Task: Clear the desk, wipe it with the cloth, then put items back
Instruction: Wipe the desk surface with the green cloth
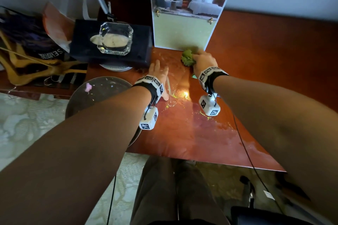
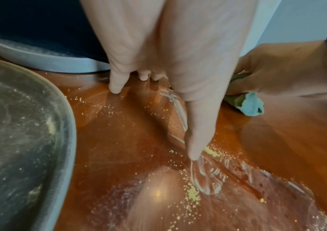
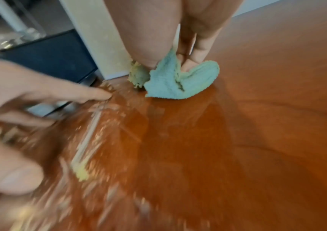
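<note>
My right hand [image 1: 202,60] grips a bunched green and blue cloth [image 1: 188,58] and presses it on the reddish wooden desk [image 1: 265,64], right at the foot of the upright framed picture [image 1: 186,9]. In the right wrist view the cloth [image 3: 175,79] shows between curled fingers [image 3: 200,51]. My left hand [image 1: 158,73] lies flat on the desk to the left, fingers spread, holding nothing; its fingers [image 2: 198,132] touch the wet, streaked surface. Yellow crumbs [image 2: 193,195] and smears lie around them.
A round grey tray [image 1: 98,93] dusted with powder overhangs the desk's left edge. Behind it a dark box [image 1: 113,42] carries a glass dish [image 1: 116,37] and sits on a white plate [image 2: 46,57]. Bags and hangers [image 1: 27,56] crowd the far left.
</note>
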Tool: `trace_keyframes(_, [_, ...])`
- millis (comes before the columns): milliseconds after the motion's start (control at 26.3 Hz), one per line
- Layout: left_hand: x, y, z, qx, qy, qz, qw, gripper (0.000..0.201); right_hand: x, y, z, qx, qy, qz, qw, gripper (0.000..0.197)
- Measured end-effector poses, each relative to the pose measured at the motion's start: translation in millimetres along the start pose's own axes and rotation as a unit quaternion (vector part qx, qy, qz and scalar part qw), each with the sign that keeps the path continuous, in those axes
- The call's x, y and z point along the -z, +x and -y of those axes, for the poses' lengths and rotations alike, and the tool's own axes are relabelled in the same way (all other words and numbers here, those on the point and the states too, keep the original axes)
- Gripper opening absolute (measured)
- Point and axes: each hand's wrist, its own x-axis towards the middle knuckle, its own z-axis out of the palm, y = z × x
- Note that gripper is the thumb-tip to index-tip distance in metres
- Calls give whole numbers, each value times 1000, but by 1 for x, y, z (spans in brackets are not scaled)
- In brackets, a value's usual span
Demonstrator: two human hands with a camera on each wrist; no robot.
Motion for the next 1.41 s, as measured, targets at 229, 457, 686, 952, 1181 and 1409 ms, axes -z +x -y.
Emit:
trace_keyframes(229, [-6, 1, 7, -13, -4, -15, 1000, 126, -25, -47, 28, 167, -30, 22, 985, 33])
trace_keyframes(457, [-8, -24, 23, -5, -79, -104, 991, 81, -16, -48, 32, 154, -49, 123, 979, 35])
trace_keyframes(686, [-17, -28, 40, 152, -15, -100, 983, 117, 1, -39, 33, 56, 81, 16, 995, 25])
trace_keyframes(952, [-32, -16, 41, 180, -16, -67, 981, 139, 7, 0, 59, 80, 36, -61, 994, 36])
trace_keyframes(1181, [-25, -15, 41, 178, 2, -55, 983, 141, -2, 33, 100, 116, -53, -41, 991, 41])
trace_keyframes(1409, [-21, -15, 37, 174, 11, -39, 984, 133, -13, 41, 104, 152, -135, 22, 979, 43])
